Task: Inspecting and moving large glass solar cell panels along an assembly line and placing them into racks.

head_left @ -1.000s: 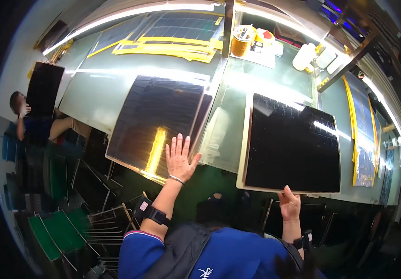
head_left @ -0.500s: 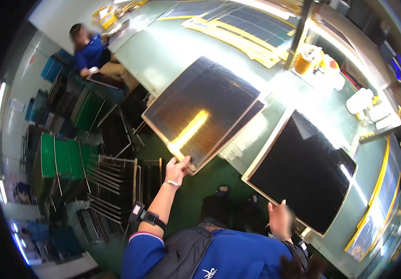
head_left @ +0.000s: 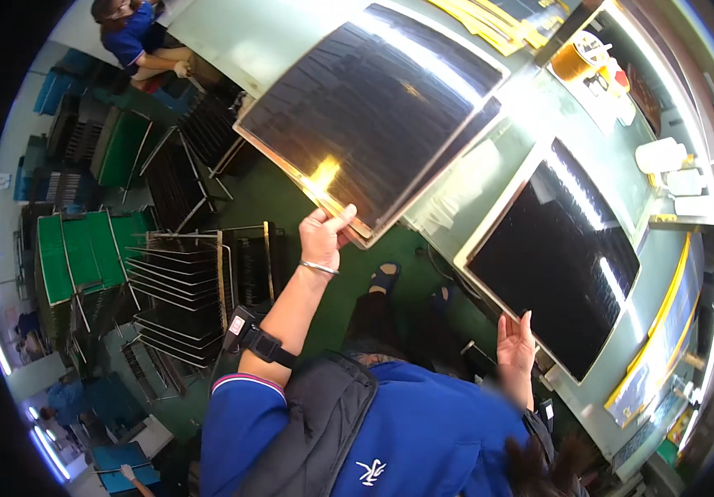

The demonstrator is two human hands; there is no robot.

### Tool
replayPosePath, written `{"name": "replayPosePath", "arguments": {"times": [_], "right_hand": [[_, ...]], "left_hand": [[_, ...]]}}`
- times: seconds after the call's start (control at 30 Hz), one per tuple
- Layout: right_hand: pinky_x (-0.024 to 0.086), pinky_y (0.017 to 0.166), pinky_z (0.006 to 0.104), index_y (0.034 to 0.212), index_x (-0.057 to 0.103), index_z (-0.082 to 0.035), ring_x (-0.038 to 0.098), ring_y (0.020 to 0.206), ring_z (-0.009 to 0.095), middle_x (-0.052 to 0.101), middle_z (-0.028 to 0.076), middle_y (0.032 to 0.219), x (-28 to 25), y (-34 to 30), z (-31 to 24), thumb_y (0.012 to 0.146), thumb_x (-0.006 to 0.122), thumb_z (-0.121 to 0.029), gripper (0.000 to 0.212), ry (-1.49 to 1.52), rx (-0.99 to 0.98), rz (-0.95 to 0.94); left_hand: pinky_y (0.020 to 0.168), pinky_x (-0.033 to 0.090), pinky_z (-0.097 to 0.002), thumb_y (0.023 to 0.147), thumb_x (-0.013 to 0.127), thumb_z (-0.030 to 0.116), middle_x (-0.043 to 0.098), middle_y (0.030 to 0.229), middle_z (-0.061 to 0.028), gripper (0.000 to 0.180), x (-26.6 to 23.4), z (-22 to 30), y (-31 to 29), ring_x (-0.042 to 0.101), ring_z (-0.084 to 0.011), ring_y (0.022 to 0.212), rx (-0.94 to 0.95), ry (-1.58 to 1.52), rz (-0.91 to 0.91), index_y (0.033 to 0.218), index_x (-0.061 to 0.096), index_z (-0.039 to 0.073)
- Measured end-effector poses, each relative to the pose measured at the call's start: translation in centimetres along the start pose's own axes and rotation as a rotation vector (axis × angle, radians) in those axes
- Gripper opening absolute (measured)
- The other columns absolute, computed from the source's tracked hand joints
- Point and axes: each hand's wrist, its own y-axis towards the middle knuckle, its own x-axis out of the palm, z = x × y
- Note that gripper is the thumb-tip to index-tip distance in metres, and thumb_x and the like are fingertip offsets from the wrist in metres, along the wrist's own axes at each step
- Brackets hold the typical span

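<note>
My left hand (head_left: 324, 236) grips the near corner of a large dark framed panel (head_left: 365, 108), its thumb on top. That panel is glossy, with a thin pale rim and a golden reflection near the held corner. A second dark panel (head_left: 466, 142) shows from beneath its right side. To the right, my right hand (head_left: 516, 348) is at the near left edge of another black framed panel (head_left: 552, 265). Its thumb tip overlaps the panel's face and its other fingers meet the edge; how far they reach underneath is hidden. This panel lies over the worktable (head_left: 630, 203), projecting past its near edge.
Wire racks (head_left: 179, 302) and green panels (head_left: 84, 253) stand to my left. Yellow-edged sheets (head_left: 489, 21) lie at the back. An amber container (head_left: 576, 58) and white bottles (head_left: 663, 157) stand on the right. A co-worker (head_left: 142, 41) sits at the far left.
The view has shifted, and the left panel appears higher and larger, with my left hand still at its corner. My right hand stays at the right panel's edge. The co-worker's arms have changed position.
</note>
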Motion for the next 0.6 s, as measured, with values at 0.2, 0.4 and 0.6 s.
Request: {"name": "replayPosePath", "arguments": {"times": [0.2,0.4,0.6], "right_hand": [[0.054,0.093,0.0357,0.098,0.066,-0.007,0.065,0.101,0.021,0.069,0.01,0.105,2.1,0.0,0.2,0.097,0.056,-0.022,0.019,0.034,-0.043,-0.034],[0.056,0.089,0.0352,0.094,0.066,-0.003,0.066,0.098,0.023,0.068,0.013,0.101,2.5,-0.4,0.4,0.096,0.059,-0.022,0.021,0.018,-0.102,-0.034],[0.057,0.086,0.0357,0.089,0.065,-0.002,0.068,0.093,0.025,0.068,0.014,0.096,2.2,-0.8,0.0,0.096,0.059,-0.021,0.02,0.03,-0.07,-0.002]], "left_hand": [[0.066,0.056,-0.0278,0.086,0.067,0.005,0.068,0.086,-0.0035,0.011,-0.7,0.1,0.9,0.066,-0.0139,0.075,-0.027,0.106,-0.004,0.097,0.066,0.003],[0.044,0.05,-0.0244,0.09,0.069,0.027,0.064,0.067,-0.0083,0.031,-2.9,1.1,1.1,0.061,-0.0171,0.05,-0.151,0.387,0.003,0.085,0.063,-0.003],[0.04,0.041,-0.0205,0.091,0.065,0.029,0.058,0.055,-0.0019,0.031,-1.6,2.0,0.1,0.054,-0.0083,0.043,0.172,0.689,0.012,0.072,0.063,0.005]]}}
